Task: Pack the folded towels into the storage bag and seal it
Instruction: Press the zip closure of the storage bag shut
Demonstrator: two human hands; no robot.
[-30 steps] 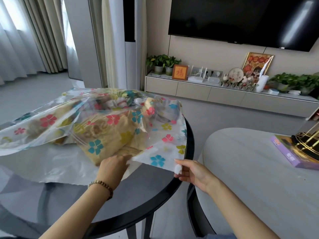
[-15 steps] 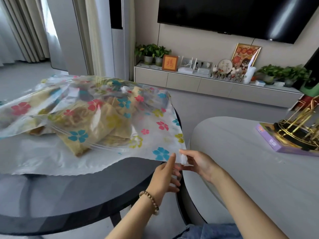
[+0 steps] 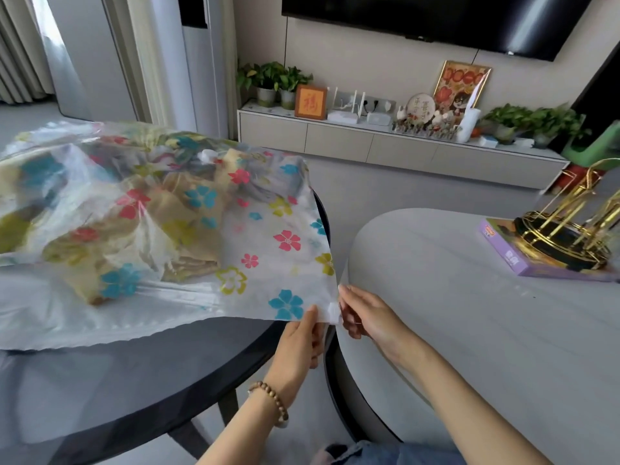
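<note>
Floral plastic bag [image 3: 161,229] on table [image 3: 134,380], towels [image 3: 188,236] inside. I see left hand [image 3: 300,344] and right hand [image 3: 364,317] pinching bag's corner, lower centre of frame.

Both bare forearms reach forward from the lower edge of the view and converge at one spot. The left hand [image 3: 302,344], with a brown wooden bead bracelet [image 3: 272,402] around its wrist, stands thumb-up, fingers curled under and pinched closed. The right hand [image 3: 367,318] sits just beside it, palm turned leftward, thumb and fingertips pressed together in a pinch, nearly touching the left thumb.
</note>
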